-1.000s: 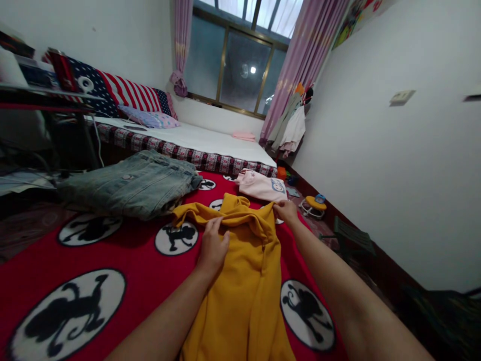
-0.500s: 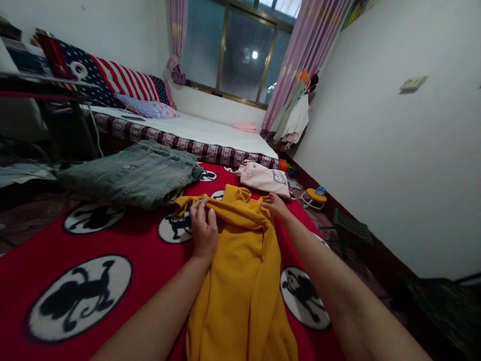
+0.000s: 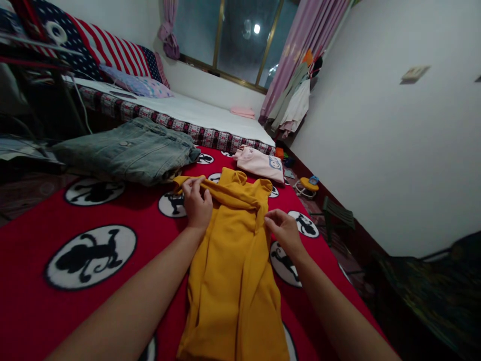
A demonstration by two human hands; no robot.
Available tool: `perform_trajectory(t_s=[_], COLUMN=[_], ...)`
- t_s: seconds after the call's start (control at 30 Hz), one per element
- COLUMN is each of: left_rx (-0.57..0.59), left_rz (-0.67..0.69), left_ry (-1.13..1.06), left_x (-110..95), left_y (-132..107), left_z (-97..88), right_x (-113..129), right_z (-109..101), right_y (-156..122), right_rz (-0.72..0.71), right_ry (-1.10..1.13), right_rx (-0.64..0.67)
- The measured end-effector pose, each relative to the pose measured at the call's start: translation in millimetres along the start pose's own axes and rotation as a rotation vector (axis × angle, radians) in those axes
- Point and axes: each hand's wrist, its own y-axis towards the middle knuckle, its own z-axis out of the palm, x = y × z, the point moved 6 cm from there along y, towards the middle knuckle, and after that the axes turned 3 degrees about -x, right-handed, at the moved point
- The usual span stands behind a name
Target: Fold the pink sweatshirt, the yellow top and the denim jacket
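A window is above the bed, with a striped cushion and a patterned pillow at the bed's left end, a pink cloth toward its right; right of the bed are hanging clothes and a yellow stool

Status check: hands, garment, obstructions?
Left hand on upper folds of yellow garment; right hand at its right edge, grip unclear. Garment laid out lengthwise on red blanket, creased. Denim garment crowds its upper left; pink garment beyond.
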Motion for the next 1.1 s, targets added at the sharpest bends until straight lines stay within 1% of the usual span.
perform_trajectory(t_s=[0.1, 0.17, 0.2, 0.27, 0.3, 0.37, 0.4, 0.47, 0.53, 0.6, 0.67, 0.73, 0.8, 0.87, 1.0, 1.1], left_rx=[0.169, 0.328, 0.412, 0.564, 0.620, 0.686, 0.701, 0.720, 0.695, 0.593, 0.442, 0.335, 0.305, 0.324, 0.363, 0.384], left_rz=[0.197, 0.302, 0.348, 0.424, 0.444, 0.436, 0.415, 0.368, 0.328, 0.292, 0.237, 0.164, 0.100, 0.071, 0.084, 0.107], left_ry=[0.036, 0.026, 0.026, 0.049, 0.068, 0.102, 0.111, 0.105, 0.069, 0.010, -0.045, -0.074, -0.074, -0.064, -0.069, -0.081], left_x=[-27, -39, -43, -44, -42, -33, -28, -21, -19, -20, -19, -14, -7, -3, -3, -6], left_y=[-8, -18, -24, -35, -39, -43, -43, -41, -36, -27, -16, -9, -5, -4, -8, -10], left_z=[7.6, 18.6, 25.1, 37.8, 43.1, 50.8, 53.2, 55.9, 55.0, 49.6, 41.1, 34.6, 32.4, 33.3, 36.3, 37.7], right_x=[27, 42, 45, 44, 40, 32, 29, 28, 32, 40, 46, 47, 42, 36, 27, 27], right_z=[-1, 6, 11, 21, 25, 30, 30, 27, 19, 8, -2, -6, -4, 1, 15, 22], right_y=[-14, -19, -20, -20, -20, -19, -17, -14, -9, -5, -2, -3, -7, -15, -35, -39], right_rz=[-0.164, -0.254, -0.272, -0.251, -0.227, -0.182, -0.171, -0.173, -0.189, -0.203, -0.201, -0.183, -0.155, -0.119, -0.067, -0.053], right_ry=[-0.194, -0.399, -0.524, -0.760, -0.847, -0.946, -0.960, -0.925, -0.790, -0.561, -0.325, -0.189, -0.188, -0.269, -0.491, -0.654], right_rx=[0.103, 0.199, 0.256, 0.371, 0.426, 0.496, 0.504, 0.469, 0.381, 0.249, 0.130, 0.066, 0.086, 0.171, 0.377, 0.450])
